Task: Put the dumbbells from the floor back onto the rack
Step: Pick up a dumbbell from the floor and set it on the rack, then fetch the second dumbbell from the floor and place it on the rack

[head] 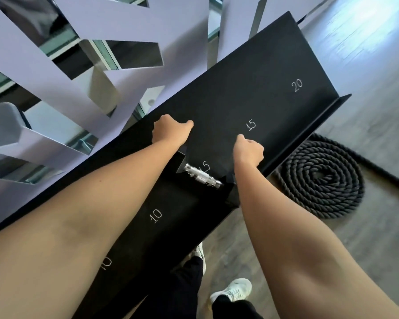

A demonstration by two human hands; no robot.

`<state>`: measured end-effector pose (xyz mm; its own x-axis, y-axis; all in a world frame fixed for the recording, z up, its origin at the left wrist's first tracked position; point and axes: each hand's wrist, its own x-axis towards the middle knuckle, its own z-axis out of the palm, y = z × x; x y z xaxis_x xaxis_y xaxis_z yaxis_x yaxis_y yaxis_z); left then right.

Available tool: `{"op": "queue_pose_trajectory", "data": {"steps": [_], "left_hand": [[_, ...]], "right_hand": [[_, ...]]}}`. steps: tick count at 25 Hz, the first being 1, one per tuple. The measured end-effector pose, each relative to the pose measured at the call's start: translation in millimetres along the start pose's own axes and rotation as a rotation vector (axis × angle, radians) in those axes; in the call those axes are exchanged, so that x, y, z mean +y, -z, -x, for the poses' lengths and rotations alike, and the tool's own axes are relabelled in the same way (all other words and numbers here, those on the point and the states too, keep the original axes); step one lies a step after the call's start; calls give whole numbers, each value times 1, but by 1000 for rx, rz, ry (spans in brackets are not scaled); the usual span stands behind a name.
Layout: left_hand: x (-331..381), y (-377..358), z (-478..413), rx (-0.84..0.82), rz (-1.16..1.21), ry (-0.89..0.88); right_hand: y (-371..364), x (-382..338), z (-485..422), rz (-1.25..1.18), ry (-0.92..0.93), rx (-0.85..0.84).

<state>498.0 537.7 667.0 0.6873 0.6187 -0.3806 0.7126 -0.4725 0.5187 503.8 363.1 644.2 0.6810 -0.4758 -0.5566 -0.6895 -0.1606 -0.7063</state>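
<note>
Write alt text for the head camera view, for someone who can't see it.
Two bare forearms reach over a black metal dumbbell rack marked 10, 15 and 20; the left hand and right hand are closed into loose fists above a black dumbbell with a knurled steel handle sitting at a 15 mark. A coiled black battle rope lies on the grey floor.

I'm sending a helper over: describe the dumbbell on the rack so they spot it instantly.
Find the long black rack beside the coiled rope. Between the person's forearms lies the dumbbell, over a chalked "15". It alone shows a knurled silver handle.
</note>
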Motion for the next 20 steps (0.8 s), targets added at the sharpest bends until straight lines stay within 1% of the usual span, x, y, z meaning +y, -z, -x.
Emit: {"op": "queue_pose_trajectory", "data": {"steps": [2,5,8,10,14,15,17,20], "left_hand": [[20,6,19,46,37,-81],[47,11,61,84,5,-255],[79,13,118,116,29,-474],[111,11,168,135,87,-676],[175,-2,281,150,146,-1148],[187,-9,305,152,131,-1237],[204,-29,355,159,71,-1371],[218,-67,427,135,-29,-1527]], "right_hand": [[20,-19,2,-49,60,0],[71,-38,5,-107,164,5],[138,-51,14,-118,280,18],[200,-58,22,-86,411,67],[337,-51,45,176,879,329],[367,-44,51,237,945,382],[425,-24,59,316,985,504],[508,21,73,415,930,668]]}}
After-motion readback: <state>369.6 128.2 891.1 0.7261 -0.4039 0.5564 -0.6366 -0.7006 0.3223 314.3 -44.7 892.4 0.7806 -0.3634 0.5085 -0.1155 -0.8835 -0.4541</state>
